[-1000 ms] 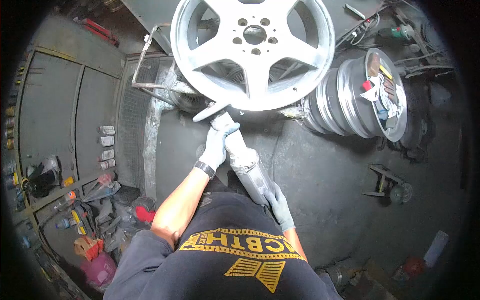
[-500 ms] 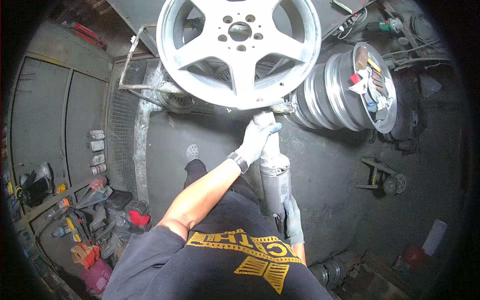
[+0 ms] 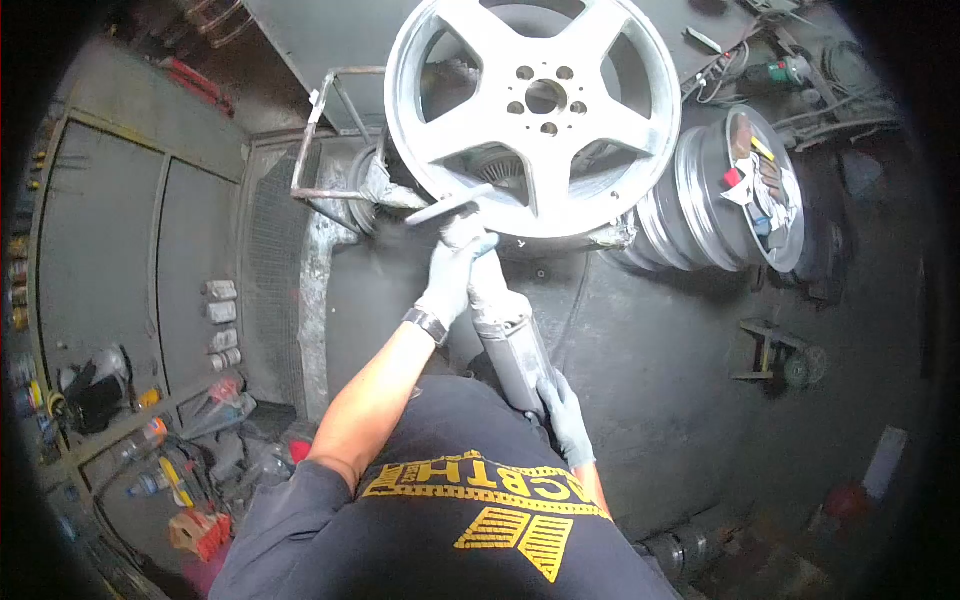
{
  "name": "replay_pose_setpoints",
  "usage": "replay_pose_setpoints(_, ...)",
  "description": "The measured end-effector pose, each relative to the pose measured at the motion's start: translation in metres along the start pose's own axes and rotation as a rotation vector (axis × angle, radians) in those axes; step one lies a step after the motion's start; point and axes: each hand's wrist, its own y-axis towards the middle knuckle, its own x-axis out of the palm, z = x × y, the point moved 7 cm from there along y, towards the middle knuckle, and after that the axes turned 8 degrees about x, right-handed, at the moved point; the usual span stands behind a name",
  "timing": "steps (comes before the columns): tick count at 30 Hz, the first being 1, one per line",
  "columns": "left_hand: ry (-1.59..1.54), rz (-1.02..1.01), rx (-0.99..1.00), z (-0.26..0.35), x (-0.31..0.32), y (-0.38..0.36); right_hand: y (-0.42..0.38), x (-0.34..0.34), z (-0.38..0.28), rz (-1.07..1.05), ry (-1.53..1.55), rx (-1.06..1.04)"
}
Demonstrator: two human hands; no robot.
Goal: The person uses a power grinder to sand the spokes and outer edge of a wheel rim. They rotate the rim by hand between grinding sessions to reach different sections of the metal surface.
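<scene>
A bare metal alloy wheel [image 3: 546,185] with five broad spokes stands in front of me, its face towards me. Both my gloved hands are on a dusty grey angle grinder [image 3: 512,352]. My left hand [image 3: 452,272], with a watch at the wrist, is closed round the neck just behind the head. Lower down, my right hand [image 3: 568,422] grips the rear of the body. The grinder's flat disc [image 3: 452,204] is tilted and overlaps the wheel's lower left rim in this view.
A metal frame [image 3: 335,192] stands left of the wheel. Stacked wheels [image 3: 700,205] lie to the right, with brushes and rags in the end one. Several cans [image 3: 222,312] line the left wall. Bags and bottles [image 3: 190,480] clutter the lower left floor. Cables [image 3: 725,75] hang at upper right.
Both hands have swung the grinder left, from the bottom of the wheel to its lower left rim. Its disc now shows more clearly. The whole view has shifted slightly.
</scene>
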Motion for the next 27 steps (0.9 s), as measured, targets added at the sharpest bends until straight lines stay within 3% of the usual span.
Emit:
replay_pose_setpoints(2,-0.073,0.011,-0.008,0.008,-0.028,0.015,0.026,0.012,0.0,0.037,-0.221,-0.233)
replay_pose_setpoints(3,-0.081,0.017,-0.017,0.017,-0.035,0.02,0.032,0.018,0.002,0.058,-0.196,-0.245)
replay_pose_setpoints(5,-0.103,0.049,0.009,0.036,-0.05,0.021,0.043,0.029,-0.004,0.161,-0.431,-0.298)
replay_pose_setpoints(7,-0.145,0.089,0.032,0.042,-0.068,0.027,0.034,0.044,-0.017,0.177,-0.407,-0.356)
replay_pose_setpoints(9,0.016,0.11,0.173,0.051,-0.09,0.024,0.028,0.059,-0.026,0.099,-0.502,-0.315)
replay_pose_setpoints(11,-0.215,0.137,-0.033,0.045,-0.106,0.023,0.028,0.056,-0.036,0.142,-0.557,-0.333)
replay_pose_setpoints(12,-0.257,0.164,-0.101,0.042,-0.113,0.021,0.027,0.058,-0.045,0.067,-0.59,-0.31)
replay_pose_setpoints(13,-0.318,0.073,-0.145,0.037,-0.121,0.026,0.029,0.058,-0.053,-0.011,-0.624,-0.285)
replay_pose_setpoints(15,-0.287,0.095,-0.115,0.059,-0.108,0.009,0.051,0.043,-0.072,-0.037,-0.676,-0.335)
replay_pose_setpoints(17,-0.282,0.081,-0.05,0.067,-0.108,0.006,0.071,0.023,-0.13,0.021,-0.745,-0.508)
replay_pose_setpoints(19,-0.292,0.162,-0.042,0.052,-0.134,0.014,0.084,-0.016,-0.225,0.286,-0.61,-0.703)
replay_pose_setpoints(20,-0.293,0.204,-0.041,0.052,-0.131,0.01,0.096,-0.039,-0.272,0.497,-0.505,-0.964)
replay_pose_setpoints(21,-0.293,0.247,-0.04,0.058,-0.124,0.005,0.1,-0.058,-0.322,0.586,-0.451,-0.848)
replay_pose_setpoints(22,-0.268,0.303,0.009,0.068,-0.108,-0.004,0.083,-0.064,-0.378,0.66,-0.341,-0.931)
replay_pose_setpoints(23,-0.068,0.311,0.138,0.072,-0.116,-0.007,0.079,-0.078,-0.463,0.952,-0.476,-1.173)
replay_pose_setpoints(26,-0.256,0.473,0.103,0.071,-0.097,-0.021,0.11,-0.079,-0.537,0.977,-0.578,-1.287)
replay_pose_setpoints(27,-0.256,0.486,0.113,0.071,-0.095,-0.024,0.125,-0.07,-0.55,0.885,-0.703,-1.255)
